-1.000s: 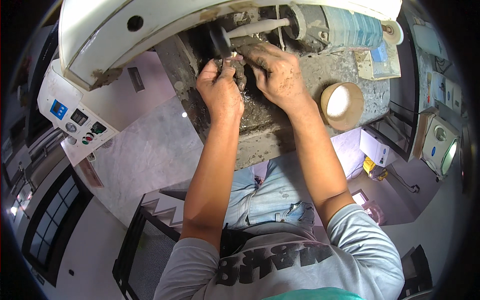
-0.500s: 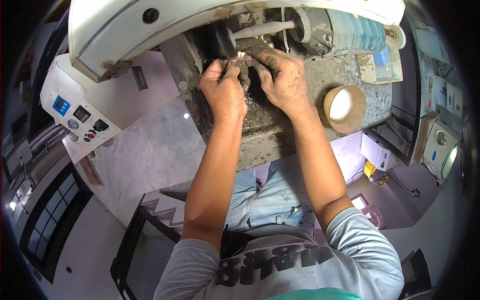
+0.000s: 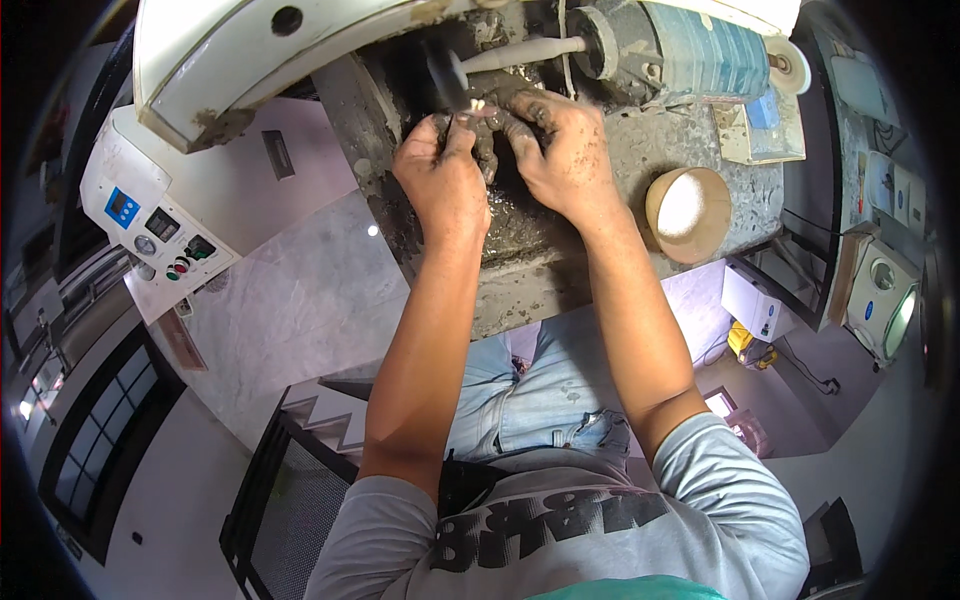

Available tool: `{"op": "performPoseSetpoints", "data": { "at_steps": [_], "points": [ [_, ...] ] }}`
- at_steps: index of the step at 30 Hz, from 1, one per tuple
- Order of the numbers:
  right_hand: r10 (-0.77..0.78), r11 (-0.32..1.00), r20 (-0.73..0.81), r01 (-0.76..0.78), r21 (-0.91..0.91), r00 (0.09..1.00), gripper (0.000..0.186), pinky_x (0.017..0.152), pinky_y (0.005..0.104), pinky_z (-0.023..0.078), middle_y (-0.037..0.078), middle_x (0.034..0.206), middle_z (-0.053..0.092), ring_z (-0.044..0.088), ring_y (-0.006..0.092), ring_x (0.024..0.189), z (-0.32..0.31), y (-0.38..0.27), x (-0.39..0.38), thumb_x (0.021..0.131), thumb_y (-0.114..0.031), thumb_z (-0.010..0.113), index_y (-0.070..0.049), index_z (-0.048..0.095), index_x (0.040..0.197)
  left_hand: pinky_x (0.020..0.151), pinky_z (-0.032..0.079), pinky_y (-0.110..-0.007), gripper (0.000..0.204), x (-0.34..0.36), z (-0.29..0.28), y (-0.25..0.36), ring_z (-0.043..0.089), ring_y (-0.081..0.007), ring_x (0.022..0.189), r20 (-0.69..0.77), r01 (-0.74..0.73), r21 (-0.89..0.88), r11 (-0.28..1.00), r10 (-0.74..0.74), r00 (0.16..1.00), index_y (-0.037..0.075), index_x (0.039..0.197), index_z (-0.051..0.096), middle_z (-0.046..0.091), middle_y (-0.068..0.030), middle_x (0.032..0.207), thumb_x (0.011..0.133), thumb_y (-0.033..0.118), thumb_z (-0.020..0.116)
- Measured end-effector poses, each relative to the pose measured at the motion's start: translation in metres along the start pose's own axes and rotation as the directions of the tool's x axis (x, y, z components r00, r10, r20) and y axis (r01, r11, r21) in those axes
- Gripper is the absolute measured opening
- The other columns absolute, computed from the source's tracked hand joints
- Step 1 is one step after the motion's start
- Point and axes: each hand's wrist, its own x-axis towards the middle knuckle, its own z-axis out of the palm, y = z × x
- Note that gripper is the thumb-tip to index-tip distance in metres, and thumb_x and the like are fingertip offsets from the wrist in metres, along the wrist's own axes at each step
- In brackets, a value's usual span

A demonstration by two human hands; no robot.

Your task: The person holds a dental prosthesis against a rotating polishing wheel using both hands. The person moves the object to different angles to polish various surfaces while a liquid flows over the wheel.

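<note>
My left hand [image 3: 443,185] and my right hand [image 3: 563,150], both smeared with grey mud-like paste, are closed on a small denture [image 3: 478,105] between them. Whitish teeth and a bit of pinkish base show; my fingers cover the rest. They hold it against or just beside the near side of a dark buffing wheel [image 3: 446,76], which is blurred as if spinning; whether it touches, I cannot tell. A pale tapered spindle [image 3: 525,54] joins the wheel to a polishing lathe motor [image 3: 700,52] with a bluish wrapped body. Wet grey paste [image 3: 510,215] lies under my hands.
A tan bowl [image 3: 665,222] of white contents stands right of my right forearm. Beyond it sits a clear box [image 3: 765,140] with a blue block. A white curved hood [image 3: 215,75] overhangs the bench from above. A control panel machine [image 3: 160,220] stands to the left.
Both hands keep their grip on the denture at the wheel, with only a tiny shift. The whole view has moved slightly.
</note>
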Motion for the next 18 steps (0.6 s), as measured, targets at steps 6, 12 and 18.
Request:
{"op": "performPoseSetpoints", "data": {
  "at_steps": [6,12,18],
  "points": [
    [-0.018,0.995,0.048,0.023,-0.093,0.999,0.020,0.077,0.0404,0.053,0.023,0.092,0.068,0.067,0.0393,0.085,0.003,-0.004,0.013,0.077,-0.006,0.063,0.004,0.070,0.095,0.043,0.036,-0.021,0.015,0.014,0.004,-0.002,0.053,-0.0070,0.054,-0.092,-0.014,-0.069,0.997,0.008,0.996,-0.003,0.086,0.067,0.066,-0.0078,0.077,0.089,-0.009,0.054],
    [0.006,0.999,0.040,-0.004,-0.044,0.999,0.021,0.083,0.0453,0.051,0.023,0.092,0.068,0.065,0.0400,0.088,0.005,-0.002,0.007,0.078,-0.007,0.060,0.005,0.069,0.093,0.043,0.036,-0.022,0.015,0.010,0.001,0.000,0.052,-0.0069,0.053,-0.072,0.060,-0.086,0.994,-0.066,0.995,-0.003,0.085,0.066,0.065,-0.0067,0.076,0.088,-0.010,0.053],
    [0.056,0.998,0.022,-0.056,-0.014,0.998,0.021,0.082,0.0439,0.052,0.024,0.092,0.068,0.065,0.0388,0.090,0.005,-0.003,0.002,0.078,-0.003,0.059,0.006,0.069,0.095,0.043,0.034,-0.023,0.012,0.007,0.003,0.000,0.049,-0.0067,0.051,-0.051,-0.002,-0.049,0.999,0.000,0.999,-0.003,0.085,0.066,0.063,-0.0044,0.071,0.089,-0.008,0.056]
  ]
}}
